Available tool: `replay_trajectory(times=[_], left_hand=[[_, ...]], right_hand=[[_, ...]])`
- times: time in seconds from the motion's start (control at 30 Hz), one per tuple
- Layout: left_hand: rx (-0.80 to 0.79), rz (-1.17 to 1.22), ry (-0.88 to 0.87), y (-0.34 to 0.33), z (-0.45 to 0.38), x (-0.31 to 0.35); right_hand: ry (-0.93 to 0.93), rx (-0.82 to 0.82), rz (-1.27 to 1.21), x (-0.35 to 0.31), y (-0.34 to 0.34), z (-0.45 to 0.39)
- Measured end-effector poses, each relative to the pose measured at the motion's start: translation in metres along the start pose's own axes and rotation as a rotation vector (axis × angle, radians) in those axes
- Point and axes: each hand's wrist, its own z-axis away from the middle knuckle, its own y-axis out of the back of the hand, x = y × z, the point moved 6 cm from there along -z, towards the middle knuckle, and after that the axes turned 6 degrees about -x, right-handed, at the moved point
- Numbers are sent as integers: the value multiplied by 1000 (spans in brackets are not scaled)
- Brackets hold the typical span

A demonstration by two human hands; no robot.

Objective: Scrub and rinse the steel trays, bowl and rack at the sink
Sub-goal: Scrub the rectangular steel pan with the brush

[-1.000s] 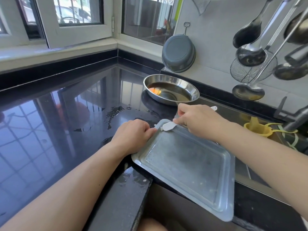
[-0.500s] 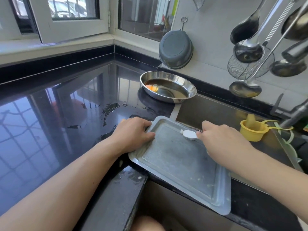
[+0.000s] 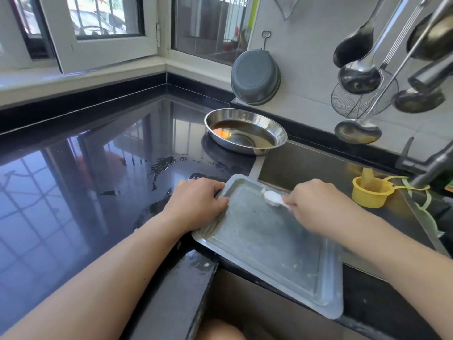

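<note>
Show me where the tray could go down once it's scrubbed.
The black counter left of the left hand is bare, wet near the puddle. Behind the tray, the steel bowl fills that corner. The sink's right side holds a yellow cup.

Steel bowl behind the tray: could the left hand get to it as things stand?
Probably yes: bare wet counter lies between the left hand and the steel bowl, but that hand must first release the tray.

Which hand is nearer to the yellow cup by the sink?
Right. The right hand, holding a brush over the tray, sits just left of the yellow cup; the left hand grips the tray's far-left edge.
</note>
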Motion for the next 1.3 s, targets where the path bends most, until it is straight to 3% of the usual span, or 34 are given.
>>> replay_trajectory(times=[0.17, 0.33, 0.6, 0.93, 1.3], left_hand=[[-7, -9, 2, 0, 0, -1], [-10, -20, -4, 1, 0, -1], [13, -11, -27, -1, -2, 1], [50, -1, 21, 0, -2, -4], [60, 10, 41, -1, -3, -4]], right_hand=[[13, 122, -183, -24, 26, -23], [-1, 88, -180, -46, 29, -45], [-115, -60, -121, 12, 15, -17], [59, 189, -128, -83, 24, -38], [-247, 33, -27, 50, -16, 15]])
